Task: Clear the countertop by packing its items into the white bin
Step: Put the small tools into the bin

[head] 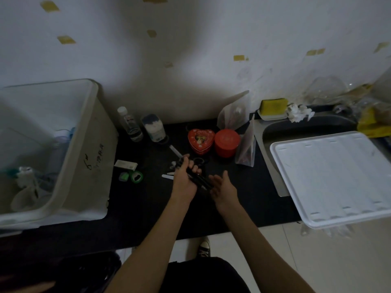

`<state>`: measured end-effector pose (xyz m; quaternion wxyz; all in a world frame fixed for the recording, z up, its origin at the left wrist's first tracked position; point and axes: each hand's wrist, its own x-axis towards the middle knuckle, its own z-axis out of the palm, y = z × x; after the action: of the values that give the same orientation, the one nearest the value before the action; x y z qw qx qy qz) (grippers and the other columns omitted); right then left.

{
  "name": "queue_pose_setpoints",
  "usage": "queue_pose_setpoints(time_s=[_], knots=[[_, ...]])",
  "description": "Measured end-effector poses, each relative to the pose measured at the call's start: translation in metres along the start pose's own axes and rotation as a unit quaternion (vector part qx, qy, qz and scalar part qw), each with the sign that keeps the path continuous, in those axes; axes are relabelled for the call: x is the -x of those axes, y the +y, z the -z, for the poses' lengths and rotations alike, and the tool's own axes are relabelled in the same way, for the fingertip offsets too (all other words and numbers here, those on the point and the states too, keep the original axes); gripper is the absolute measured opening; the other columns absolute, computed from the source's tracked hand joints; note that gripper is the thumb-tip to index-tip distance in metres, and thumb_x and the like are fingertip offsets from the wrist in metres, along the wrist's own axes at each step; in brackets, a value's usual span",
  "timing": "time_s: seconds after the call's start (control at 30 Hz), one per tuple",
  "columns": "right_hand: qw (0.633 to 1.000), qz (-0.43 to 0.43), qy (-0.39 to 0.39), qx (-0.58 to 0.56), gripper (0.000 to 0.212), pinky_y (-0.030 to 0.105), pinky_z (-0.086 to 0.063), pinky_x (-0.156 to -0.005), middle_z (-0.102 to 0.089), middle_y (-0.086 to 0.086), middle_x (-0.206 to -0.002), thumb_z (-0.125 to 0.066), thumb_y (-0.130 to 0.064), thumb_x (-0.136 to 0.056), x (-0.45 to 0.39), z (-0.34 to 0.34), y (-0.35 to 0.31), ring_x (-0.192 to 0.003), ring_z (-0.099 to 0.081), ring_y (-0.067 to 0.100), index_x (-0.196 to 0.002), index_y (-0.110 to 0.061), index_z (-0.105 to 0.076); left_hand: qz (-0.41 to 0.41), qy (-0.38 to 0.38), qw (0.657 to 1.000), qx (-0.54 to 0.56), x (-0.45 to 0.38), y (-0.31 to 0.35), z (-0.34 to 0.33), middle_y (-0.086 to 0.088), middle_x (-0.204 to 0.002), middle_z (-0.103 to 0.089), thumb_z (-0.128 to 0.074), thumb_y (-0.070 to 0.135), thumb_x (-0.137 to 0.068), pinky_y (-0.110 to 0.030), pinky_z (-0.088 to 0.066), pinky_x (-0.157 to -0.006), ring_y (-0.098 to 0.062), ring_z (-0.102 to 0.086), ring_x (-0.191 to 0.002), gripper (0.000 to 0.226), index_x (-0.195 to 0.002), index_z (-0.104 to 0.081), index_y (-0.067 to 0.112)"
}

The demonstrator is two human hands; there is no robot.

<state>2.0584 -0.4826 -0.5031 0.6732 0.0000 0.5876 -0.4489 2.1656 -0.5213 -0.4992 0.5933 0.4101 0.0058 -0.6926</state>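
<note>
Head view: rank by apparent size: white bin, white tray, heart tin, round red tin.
1. white bin
2. white tray, somewhat smaller, though its right side is cut off by the frame
3-4. heart tin and round red tin: look alike, not ranked

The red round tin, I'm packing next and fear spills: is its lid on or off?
On. The red round tin stands upright beside the heart tin, its red lid covering the top.

Items shown, by count: one white bin (84,144); two red tins, one heart-shaped (200,140) and one round (226,142); one clear bottle (130,124); one cotton-swab jar (154,127); two clear pouches (232,111) (247,144); one white tray (330,176); one yellow sponge (274,105); two hands (186,178) (224,187).
</note>
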Motion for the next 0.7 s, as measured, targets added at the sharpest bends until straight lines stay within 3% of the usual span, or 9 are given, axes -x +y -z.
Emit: queue_pose_setpoints(time_s=[0.07, 0.17, 0.27, 0.37, 0.43, 0.5, 0.6, 0.7], knots=[[0.988, -0.093, -0.024, -0.125, 0.051, 0.034, -0.047, -0.086, -0.064, 0.009, -0.116, -0.032, -0.051, -0.102, -0.008, -0.004, 0.006, -0.094, -0.061, 0.025, -0.119, -0.01, -0.058, 0.008, -0.02, 1.0, -0.008, 0.006, -0.005, -0.003, 0.004, -0.061, -0.036, -0.051, 0.022, -0.099, -0.023, -0.035, -0.055, -0.008, -0.036, -0.051, 0.01, -0.094, -0.056, 0.015], [0.966, -0.143, -0.029, -0.213, 0.06, 0.045, -0.049, -0.095, -0.059, 0.021, -0.128, -0.03, -0.055, -0.101, -0.017, -0.011, 0.009, -0.11, -0.06, 0.036, -0.125, -0.007, -0.057, 0.036, -0.047, 0.998, -0.029, 0.013, -0.017, -0.002, 0.003, -0.061, -0.035, -0.059, 0.032, -0.094, -0.024, -0.035, -0.057, -0.008, -0.035, -0.052, 0.02, -0.082, -0.055, 0.016], [0.977, -0.134, -0.033, -0.165, 0.067, 0.049, -0.045, -0.103, -0.061, 0.024, -0.126, -0.032, -0.06, -0.098, -0.016, -0.019, 0.008, -0.117, -0.059, 0.037, -0.127, -0.006, -0.058, 0.035, -0.056, 0.996, -0.054, 0.017, -0.02, 0.001, 0.002, -0.061, -0.037, -0.064, 0.033, -0.09, -0.025, -0.039, -0.059, -0.009, -0.037, -0.054, 0.024, -0.077, -0.054, 0.016], [0.984, -0.131, -0.083, -0.089, 0.075, 0.049, -0.04, -0.108, -0.058, 0.021, -0.133, -0.032, -0.068, -0.093, -0.015, -0.017, 0.008, -0.124, -0.054, 0.035, -0.132, -0.008, -0.056, 0.014, -0.036, 0.993, -0.115, 0.02, -0.006, -0.004, 0.003, -0.056, -0.036, -0.063, 0.035, -0.092, -0.024, -0.037, -0.052, -0.01, -0.035, -0.05, 0.032, -0.068, -0.052, 0.016], [0.99, -0.074, -0.118, 0.021, 0.068, 0.044, -0.042, -0.105, -0.06, 0.012, -0.131, -0.033, -0.066, -0.095, -0.008, -0.015, -0.002, -0.125, -0.054, 0.028, -0.128, -0.013, -0.059, -0.008, -0.018, 0.978, -0.206, 0.021, 0.006, -0.004, 0.004, -0.051, -0.037, -0.063, 0.035, -0.092, -0.023, -0.032, -0.046, -0.009, -0.034, -0.045, 0.033, -0.069, -0.051, 0.015], [0.981, 0.055, -0.113, 0.15, 0.052, 0.035, -0.046, -0.094, -0.067, 0.003, -0.12, -0.036, -0.058, -0.099, 0.001, -0.018, -0.021, -0.114, -0.061, 0.02, -0.118, -0.019, -0.063, -0.023, -0.023, 0.947, -0.321, 0.023, 0.017, 0.001, 0.004, -0.051, -0.042, -0.063, 0.033, -0.093, -0.024, -0.031, -0.043, -0.009, -0.036, -0.042, 0.029, -0.074, -0.053, 0.014], [0.918, 0.256, -0.136, 0.269, 0.04, 0.024, -0.05, -0.09, -0.067, -0.008, -0.12, -0.034, -0.047, -0.103, 0.019, -0.035, -0.046, -0.105, -0.064, 0.005, -0.129, -0.026, -0.057, -0.019, -0.072, 0.905, -0.418, 0.03, 0.03, 0.007, 0.004, -0.05, -0.042, -0.059, 0.027, -0.096, -0.024, -0.03, -0.041, -0.01, -0.035, -0.041, 0.026, -0.077, -0.052, 0.01], [0.842, 0.345, -0.191, 0.368, 0.041, 0.014, -0.044, -0.091, -0.063, -0.024, -0.119, -0.028, -0.046, -0.105, 0.028, -0.048, -0.056, -0.111, -0.057, -0.009, -0.133, -0.036, -0.055, -0.007, -0.1, 0.891, -0.442, 0.034, 0.038, 0.01, 0.003, -0.049, -0.038, -0.058, 0.025, -0.097, -0.025, -0.029, -0.039, -0.011, -0.031, -0.039, 0.032, -0.072, -0.046, 0.011]])
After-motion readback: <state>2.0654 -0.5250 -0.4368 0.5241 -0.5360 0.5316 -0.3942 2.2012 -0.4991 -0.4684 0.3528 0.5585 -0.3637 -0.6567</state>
